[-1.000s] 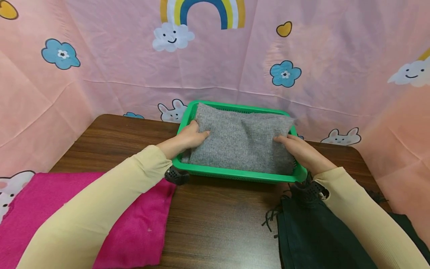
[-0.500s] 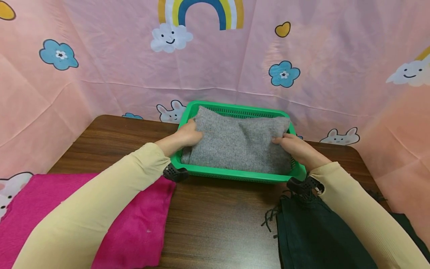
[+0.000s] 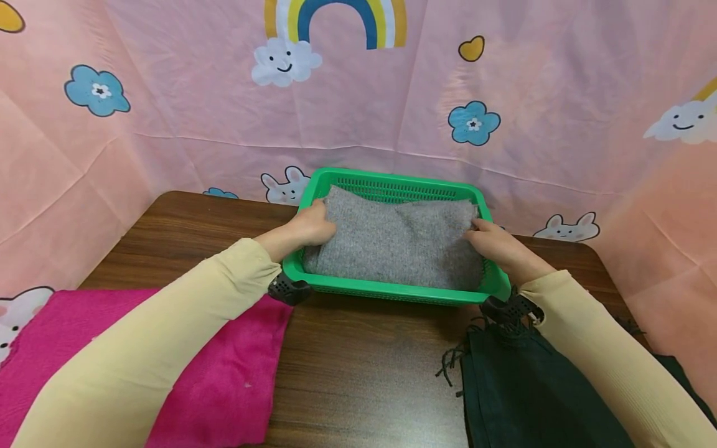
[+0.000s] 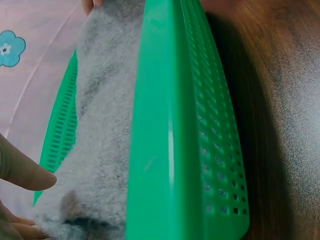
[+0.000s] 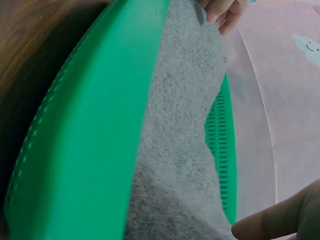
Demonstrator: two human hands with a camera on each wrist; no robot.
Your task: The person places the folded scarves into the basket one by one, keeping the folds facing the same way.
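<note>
A folded grey cloth (image 3: 392,246) lies inside a green plastic basket (image 3: 392,292) at the back of the wooden table. My left hand (image 3: 313,225) grips the cloth's left end, thumb on top, just inside the basket's left wall. My right hand (image 3: 488,239) holds the right end the same way. In the left wrist view the grey cloth (image 4: 100,125) fills the basket (image 4: 170,150), with my thumb lying over its near corner. The right wrist view shows the grey cloth (image 5: 185,125) against the basket's wall (image 5: 90,150).
A magenta cloth (image 3: 213,373) lies on the table (image 3: 364,367) at the front left, under my left forearm. A dark fringed cloth (image 3: 521,392) lies at the front right. A pink cartoon-print backdrop (image 3: 358,112) closes in the back and sides.
The grey cloth has sunk from above the rim down into the basket and flattened. Both hands went down with it and stay at its ends.
</note>
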